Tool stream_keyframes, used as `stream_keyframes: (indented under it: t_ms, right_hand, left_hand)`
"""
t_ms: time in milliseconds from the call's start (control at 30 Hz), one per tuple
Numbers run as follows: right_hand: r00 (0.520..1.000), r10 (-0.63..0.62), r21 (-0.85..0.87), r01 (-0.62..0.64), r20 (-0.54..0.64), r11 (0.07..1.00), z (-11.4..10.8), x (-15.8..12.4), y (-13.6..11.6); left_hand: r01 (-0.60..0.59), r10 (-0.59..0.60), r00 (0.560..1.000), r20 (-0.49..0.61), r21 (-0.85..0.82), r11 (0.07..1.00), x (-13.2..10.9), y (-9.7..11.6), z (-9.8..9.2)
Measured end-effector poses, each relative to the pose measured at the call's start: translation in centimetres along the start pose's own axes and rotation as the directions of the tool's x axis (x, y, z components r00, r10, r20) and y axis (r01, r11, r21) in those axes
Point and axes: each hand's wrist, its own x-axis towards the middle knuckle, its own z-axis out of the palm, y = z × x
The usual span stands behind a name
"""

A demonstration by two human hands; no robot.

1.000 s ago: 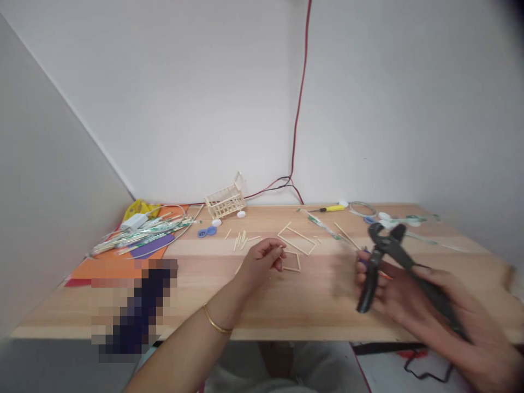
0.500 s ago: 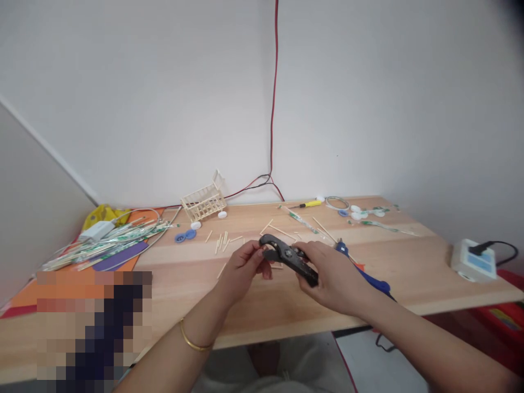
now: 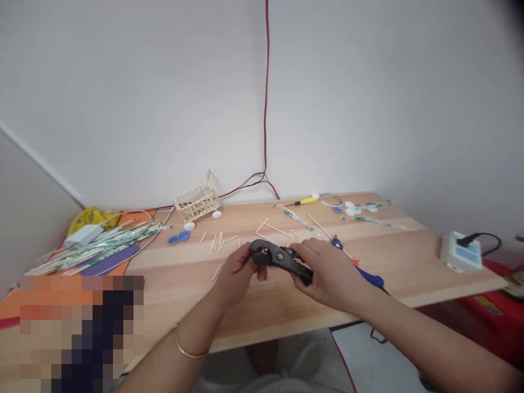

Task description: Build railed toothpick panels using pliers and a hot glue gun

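Note:
My right hand (image 3: pixel 327 270) is wrapped round the handles of black cutting pliers (image 3: pixel 278 256), whose jaws point left above the wooden table (image 3: pixel 286 305). My left hand (image 3: pixel 237 267) is pinched right at the jaws, its fingers closed on something I cannot make out, likely a thin stick. Loose wooden sticks (image 3: pixel 219 243) lie just beyond the hands. A flat stick frame (image 3: pixel 274 229) rests on the table behind the pliers. A blue-handled tool (image 3: pixel 368 277) lies by my right wrist.
A small stick cart (image 3: pixel 196 203) with white cap wheels stands at the back near red and black wires (image 3: pixel 249 185). Coloured paper and wrapped sticks (image 3: pixel 102 243) lie at left. A yellow screwdriver (image 3: pixel 303 201), bottle caps (image 3: pixel 178 238) and a white power box (image 3: pixel 462 254) lie about.
My right hand swung the pliers in from the right to the centre, meeting my left hand. The left hand's fingers closed at the jaws. The view shifted rightward.

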Motion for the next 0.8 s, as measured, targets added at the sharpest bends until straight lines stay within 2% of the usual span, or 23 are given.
stream_keyframes:
  t_ms: [467, 633, 800]
  right_hand:
    - [1.000, -0.008, -0.049, 0.007, -0.004, 0.999, 0.10, 0.16, 0.22]
    - [0.999, -0.007, -0.052, 0.009, 0.037, 0.999, 0.30, 0.25, 0.58]
    - [0.999, -0.020, -0.019, 0.020, 0.045, 1.000, -0.50, 0.61, 0.68]
  left_hand:
    - [-0.031, 0.031, 0.999, -0.011, 0.041, 0.999, 0.07, 0.00, -0.05]
    - [-0.026, 0.029, 0.999, -0.044, 0.057, 0.998, 0.06, 0.17, 0.01]
    - [-0.045, 0.048, 0.999, -0.026, 0.109, 0.993, 0.02, 0.66, 0.00]
